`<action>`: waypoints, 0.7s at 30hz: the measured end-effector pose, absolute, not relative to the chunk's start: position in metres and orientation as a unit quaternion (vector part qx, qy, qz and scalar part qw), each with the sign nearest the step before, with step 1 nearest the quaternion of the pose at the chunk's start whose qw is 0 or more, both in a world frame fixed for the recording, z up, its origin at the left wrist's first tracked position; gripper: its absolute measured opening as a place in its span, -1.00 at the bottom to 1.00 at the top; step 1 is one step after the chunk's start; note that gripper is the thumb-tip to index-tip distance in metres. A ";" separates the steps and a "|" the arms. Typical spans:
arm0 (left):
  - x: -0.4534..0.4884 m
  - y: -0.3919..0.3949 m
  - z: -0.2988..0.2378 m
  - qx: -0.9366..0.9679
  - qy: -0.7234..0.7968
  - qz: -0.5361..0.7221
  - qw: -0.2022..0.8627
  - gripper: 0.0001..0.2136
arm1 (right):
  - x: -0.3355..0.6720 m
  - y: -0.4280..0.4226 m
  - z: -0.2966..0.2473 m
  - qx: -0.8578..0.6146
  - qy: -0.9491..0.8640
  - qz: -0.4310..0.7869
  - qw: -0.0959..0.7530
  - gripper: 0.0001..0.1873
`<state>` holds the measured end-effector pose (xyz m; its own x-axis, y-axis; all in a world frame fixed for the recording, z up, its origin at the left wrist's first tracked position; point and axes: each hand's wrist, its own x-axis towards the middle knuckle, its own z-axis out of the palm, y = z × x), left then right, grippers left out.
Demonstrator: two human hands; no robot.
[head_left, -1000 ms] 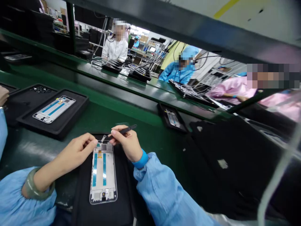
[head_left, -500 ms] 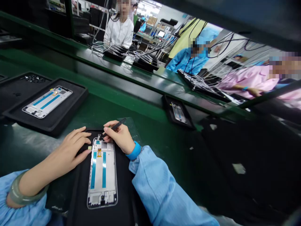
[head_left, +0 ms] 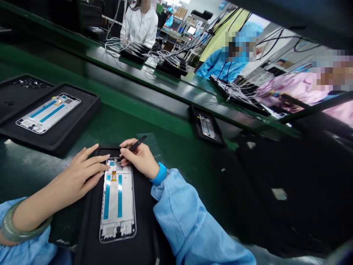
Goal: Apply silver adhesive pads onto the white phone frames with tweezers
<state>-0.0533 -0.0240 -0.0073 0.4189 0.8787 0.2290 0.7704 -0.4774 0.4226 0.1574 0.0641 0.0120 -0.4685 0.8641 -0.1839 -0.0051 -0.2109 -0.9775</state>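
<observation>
A silver phone mid-frame (head_left: 113, 204) with two blue strips and a small orange flex cable (head_left: 114, 177) lies flat on a black tray (head_left: 146, 232). My right hand (head_left: 142, 161) pinches black tweezers (head_left: 138, 142) like a pen, their tips down at the frame's top end. A small metal part seems to be at the tips, but fingers partly hide it. My left hand (head_left: 84, 173) has its fingers stretched out, with fingertips resting on the frame's upper left edge.
Another phone mid-frame (head_left: 51, 114) sits in a black foam tray (head_left: 85, 110) at left, near a heap of small parts (head_left: 30, 83). A smaller tray (head_left: 220, 138) with a phone frame stands farther right. Co-workers sit beyond the rail with cable-filled trays (head_left: 231, 91).
My left fingers have moved right onto the frame's top left edge. The tweezer tips have come down from just above the top edge onto the frame, with the small metal part.
</observation>
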 end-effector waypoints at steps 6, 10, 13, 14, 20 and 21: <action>-0.054 -0.024 -0.007 0.836 0.495 0.202 0.125 -0.73 | 0.158 0.064 0.012 -0.401 -0.545 0.663 0.318 -0.76; -0.053 -0.024 -0.006 0.832 0.496 0.212 0.131 -0.74 | 0.157 0.064 0.011 -0.404 -0.550 0.660 0.314 -0.77; -0.052 -0.023 -0.005 0.828 0.499 0.217 0.138 -0.74 | 0.157 0.064 0.011 -0.405 -0.554 0.657 0.312 -0.78; -0.052 -0.023 -0.005 0.826 0.501 0.217 0.139 -0.74 | 0.157 0.064 0.011 -0.405 -0.555 0.656 0.312 -0.78; -0.053 -0.024 -0.006 0.828 0.502 0.209 0.136 -0.74 | 0.157 0.064 0.010 -0.404 -0.560 0.652 0.313 -0.80; -0.052 -0.025 -0.006 0.827 0.505 0.207 0.132 -0.74 | 0.157 0.064 0.010 -0.404 -0.562 0.650 0.314 -0.80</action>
<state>-0.0524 -0.0249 -0.0063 0.4037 0.8907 0.2092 0.7817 -0.4546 0.4270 0.1571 0.0641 0.0098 -0.4755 0.8628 -0.1720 0.0463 -0.1707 -0.9842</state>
